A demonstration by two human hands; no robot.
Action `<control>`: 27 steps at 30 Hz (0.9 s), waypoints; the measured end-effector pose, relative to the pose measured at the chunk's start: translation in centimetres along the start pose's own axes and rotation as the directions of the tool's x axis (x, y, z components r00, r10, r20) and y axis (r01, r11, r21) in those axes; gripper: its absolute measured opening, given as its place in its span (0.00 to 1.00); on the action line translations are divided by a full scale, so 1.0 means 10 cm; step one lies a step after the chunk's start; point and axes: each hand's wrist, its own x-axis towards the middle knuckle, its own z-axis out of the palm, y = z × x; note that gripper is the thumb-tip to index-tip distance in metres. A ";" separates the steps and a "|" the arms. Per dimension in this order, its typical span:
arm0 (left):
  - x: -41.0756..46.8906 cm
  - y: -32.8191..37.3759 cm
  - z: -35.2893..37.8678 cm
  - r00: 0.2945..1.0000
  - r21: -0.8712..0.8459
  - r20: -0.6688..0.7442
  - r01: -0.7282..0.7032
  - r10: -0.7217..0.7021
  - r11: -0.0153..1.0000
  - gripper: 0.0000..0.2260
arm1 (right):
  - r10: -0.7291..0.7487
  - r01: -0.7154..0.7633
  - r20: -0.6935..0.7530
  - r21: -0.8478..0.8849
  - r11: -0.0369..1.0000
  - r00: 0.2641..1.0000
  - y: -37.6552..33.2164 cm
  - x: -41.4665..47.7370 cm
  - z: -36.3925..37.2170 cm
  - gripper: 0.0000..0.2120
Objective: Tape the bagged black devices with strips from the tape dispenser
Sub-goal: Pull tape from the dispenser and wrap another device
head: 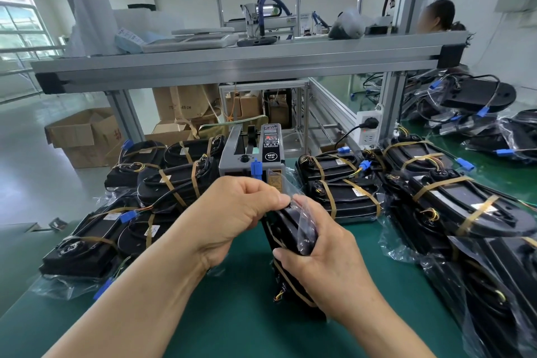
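Bagged black device (280, 229), glossy, banded with tan tape (290, 282), upright at 6 o'clock of the tape dispenser (252, 151). Left hand (238, 212) pinches its bag top; right hand (328, 267) grips its side.

One tape dispenser (250, 154), two hands, left hand (232, 212) and right hand (322, 267), one bagged black device (283, 229) held, roughly six taped devices (174, 183) left, at least five right, one wall socket (367, 131), one person (436, 14) far right.

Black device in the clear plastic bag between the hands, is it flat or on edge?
On edge: the black device stands narrow side up, right hand gripping it, left hand pinching its top.
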 end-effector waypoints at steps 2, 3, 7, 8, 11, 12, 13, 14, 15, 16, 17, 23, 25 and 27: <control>0.02 -0.02 0.03 1.000 0.022 -0.010 -0.003 0.003 1.000 0.06 | 0.000 0.000 0.004 0.008 1.000 1.000 0.00 0.00 0.00 0.32; 0.02 -0.02 0.04 1.000 0.019 -0.004 -0.009 0.009 1.000 0.05 | 0.003 -0.003 0.005 0.010 1.000 1.000 0.01 0.00 0.00 0.33; 0.03 -0.02 0.05 0.999 0.005 0.037 -0.022 0.021 1.000 0.05 | 0.010 -0.010 0.003 0.015 1.000 1.000 0.01 0.00 0.00 0.33; 0.03 -0.03 0.05 0.999 0.009 0.042 -0.027 0.027 1.000 0.05 | 0.008 -0.008 0.001 0.011 1.000 1.000 0.01 0.00 0.00 0.34; 0.04 -0.05 0.06 1.000 0.036 0.014 -0.028 0.028 0.999 0.05 | 0.006 -0.006 0.000 0.008 1.000 1.000 0.00 0.00 -0.01 0.35; 0.06 -0.05 0.06 1.000 0.035 -0.008 -0.024 0.024 0.999 0.05 | 0.004 -0.004 0.002 0.006 1.000 1.000 0.00 0.00 -0.01 0.35; 0.07 -0.06 0.06 0.999 0.033 -0.026 -0.021 0.022 0.999 0.05 | 0.004 -0.004 0.004 0.006 1.000 1.000 0.00 -0.01 0.00 0.35; 0.08 -0.07 0.06 0.999 0.035 -0.039 -0.019 0.021 0.999 0.05 | 0.005 -0.005 0.006 0.010 1.000 1.000 0.00 0.00 0.00 0.34; 0.10 -0.08 0.06 0.999 0.041 -0.048 -0.020 0.022 0.999 0.05 | 0.007 -0.007 0.007 0.016 1.000 1.000 -0.01 0.00 0.01 0.33; 0.11 -0.08 0.05 0.998 0.047 -0.053 -0.021 0.023 0.999 0.05 | 0.006 -0.006 0.008 0.022 1.000 1.000 -0.01 0.00 0.02 0.32; 0.12 -0.09 0.05 0.998 0.052 -0.056 -0.023 0.026 0.998 0.05 | 0.003 -0.004 0.009 0.025 1.000 1.000 -0.01 0.00 0.02 0.32; 0.15 -0.10 0.04 0.996 0.078 -0.077 -0.033 0.039 0.996 0.07 | -0.003 0.003 0.011 0.029 1.000 1.000 -0.01 0.00 0.02 0.32; 0.16 -0.11 0.04 0.996 0.075 -0.080 -0.031 0.037 0.997 0.06 | -0.001 0.001 0.011 0.031 1.000 1.000 -0.01 0.00 0.02 0.32; 0.17 -0.12 0.04 0.996 0.075 -0.083 -0.035 0.042 0.997 0.05 | 0.001 -0.001 0.011 0.040 0.999 1.000 0.00 0.01 0.03 0.32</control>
